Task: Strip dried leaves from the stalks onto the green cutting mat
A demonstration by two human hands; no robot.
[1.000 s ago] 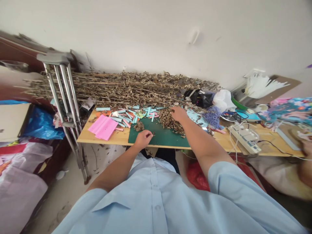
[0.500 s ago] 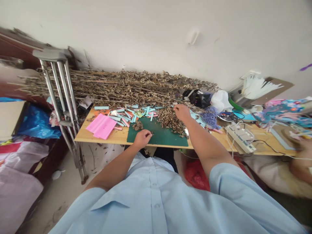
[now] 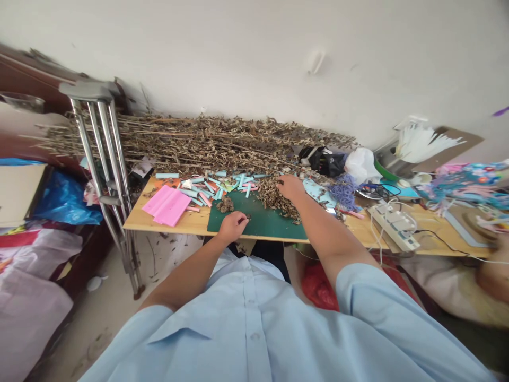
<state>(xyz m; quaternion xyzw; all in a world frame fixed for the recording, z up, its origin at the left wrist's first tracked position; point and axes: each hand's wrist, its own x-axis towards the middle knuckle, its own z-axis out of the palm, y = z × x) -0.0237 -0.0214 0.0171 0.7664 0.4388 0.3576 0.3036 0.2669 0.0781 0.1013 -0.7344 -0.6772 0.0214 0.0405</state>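
Observation:
My left hand (image 3: 233, 227) rests at the front of a green cutting mat (image 3: 262, 225). Its fingers are pinched together, and what they hold is too small to make out; crumbs of dried leaf lie by the fingertips. Just behind it sits a small clump of crushed dried leaves (image 3: 225, 205). At the back right of the mat, my right hand (image 3: 291, 188) reaches into a heap of loose dried leaves (image 3: 272, 195). The fingers there are closed on some of the leaves, with a dark bit showing at the tips.
Pink sheets (image 3: 167, 206) and several blue and pink paper rolls (image 3: 196, 194) lie left of the mat. Long dried plant stalks (image 3: 199, 140) line the wall. Crutches (image 3: 105, 154) stand left; purple cord (image 3: 344, 192) and a power strip (image 3: 393, 225) lie right. Another person's arm (image 3: 493, 270) shows at far right.
My right hand has moved slightly left and down over the leaf heap. The left hand keeps its place and its pinch. The other person's arm at far right has shifted.

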